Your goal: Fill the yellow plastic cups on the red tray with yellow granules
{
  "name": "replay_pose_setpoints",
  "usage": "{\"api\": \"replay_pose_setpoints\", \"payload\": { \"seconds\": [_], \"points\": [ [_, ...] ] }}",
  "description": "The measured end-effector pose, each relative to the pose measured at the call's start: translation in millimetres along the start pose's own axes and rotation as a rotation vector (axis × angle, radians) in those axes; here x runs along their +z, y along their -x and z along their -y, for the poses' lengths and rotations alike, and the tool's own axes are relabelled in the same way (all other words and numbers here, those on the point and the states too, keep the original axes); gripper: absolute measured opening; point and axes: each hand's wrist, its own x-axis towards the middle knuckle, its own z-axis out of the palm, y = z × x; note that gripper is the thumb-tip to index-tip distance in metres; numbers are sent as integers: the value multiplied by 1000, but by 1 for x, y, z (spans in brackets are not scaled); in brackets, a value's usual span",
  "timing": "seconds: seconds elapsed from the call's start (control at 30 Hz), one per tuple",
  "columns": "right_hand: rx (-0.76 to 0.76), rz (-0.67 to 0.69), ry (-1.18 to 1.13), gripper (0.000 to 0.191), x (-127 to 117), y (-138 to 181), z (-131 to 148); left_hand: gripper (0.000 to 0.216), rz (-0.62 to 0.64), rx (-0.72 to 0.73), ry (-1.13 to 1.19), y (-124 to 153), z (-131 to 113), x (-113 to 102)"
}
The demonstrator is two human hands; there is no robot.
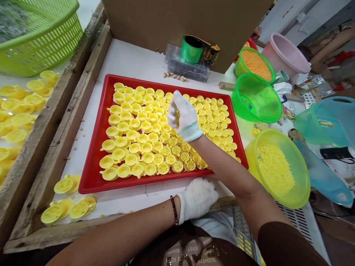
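Head view: right gloved hand [184, 113], fingers closed round yellow pellets [176, 115], above yellow handled cups [134, 147] in red tray [94, 149]. Left gloved hand [197, 199] near side of bench [124, 55]; can't tell its grip.

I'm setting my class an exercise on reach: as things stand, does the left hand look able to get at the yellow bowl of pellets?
Probably not directly: the left hand lies by the near edge of the red tray, and the right forearm slants between it and the yellow bowl.
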Motion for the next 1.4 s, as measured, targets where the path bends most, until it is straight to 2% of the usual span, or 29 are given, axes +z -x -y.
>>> {"api": "replay_pose_setpoints", "payload": {
  "seconds": [0.23, 0.4, 0.5, 0.63, 0.83, 1.07, 1.23, 1.4],
  "points": [
    [-28, 7, -7, 57, 7, -1, -23, 20, -93, 13, -10, 0, 1, 9],
    [22, -27, -67, 57, 5, -15, -11, 13, -54, 7, -9, 0, 0, 6],
    [-35, -17, -82, 55, 4, -21, -10, 11, -18, 0, 0, 1, 0, 6],
    [-129, 5, -2, 53, 2, -23, -19, 16, -76, 6, 6, 0, 0, 9],
    [-73, -54, -7, 58, 4, -31, -12, 13, -35, 7, 31, 0, 1, 11],
    [-144, -14, 5, 55, 14, -41, -9, 13, -10, 1, 23, 0, 1, 5],
    [-62, -89, 19, 56, 15, -47, -16, 14, 1, -1, 28, 0, 1, 3],
    [-37, -99, 0, 55, 20, -59, -7, 14, 10, -1, 39, 0, 1, 4]
  ]
}}
